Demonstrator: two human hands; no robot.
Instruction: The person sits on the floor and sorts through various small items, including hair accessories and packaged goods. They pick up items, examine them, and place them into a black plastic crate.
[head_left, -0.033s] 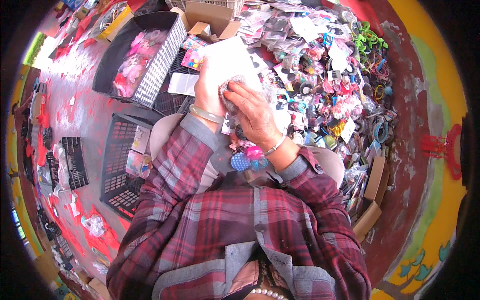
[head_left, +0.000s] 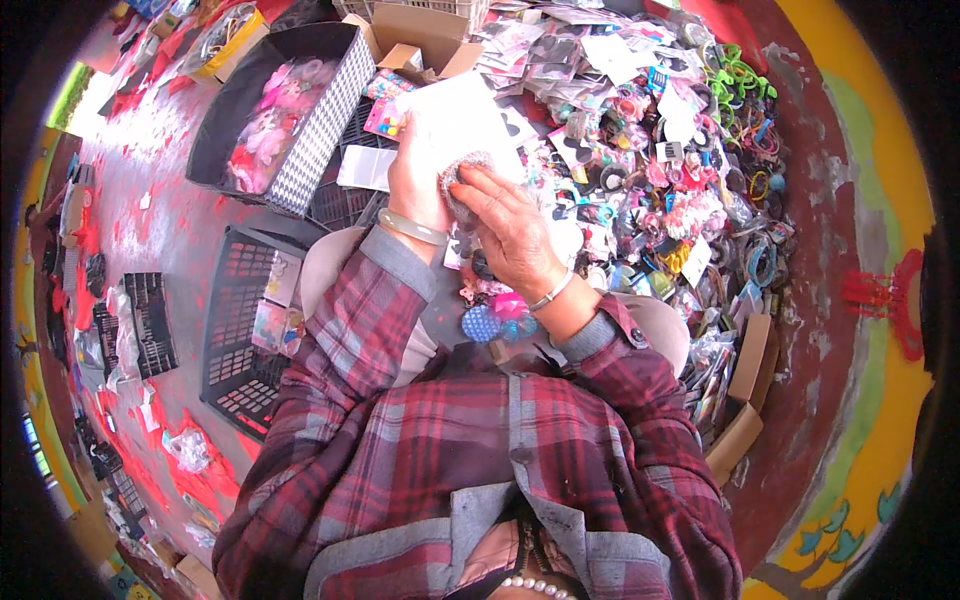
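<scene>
A bright white card or sheet [head_left: 465, 110] is in my left hand [head_left: 415, 185], its thumb side along the card's left edge. Bent over the lower part of the white sheet, my right hand [head_left: 515, 230] presses its fingers on a grey, fuzzy-looking piece [head_left: 460, 185]. The grey piece lies between the fingers and the sheet; its exact kind is not plain. Just below my hands are a pink piece [head_left: 510, 304] and a blue dotted round piece [head_left: 480, 323].
Hair accessories and carded packets [head_left: 660, 190] form a large heap ahead and right. To the left stand a houndstooth-sided bin [head_left: 325, 120] with pink fluffy pieces and a dark plastic crate [head_left: 235, 300]. Cardboard boxes [head_left: 455, 60] sit behind; another carton [head_left: 750, 360] borders the heap.
</scene>
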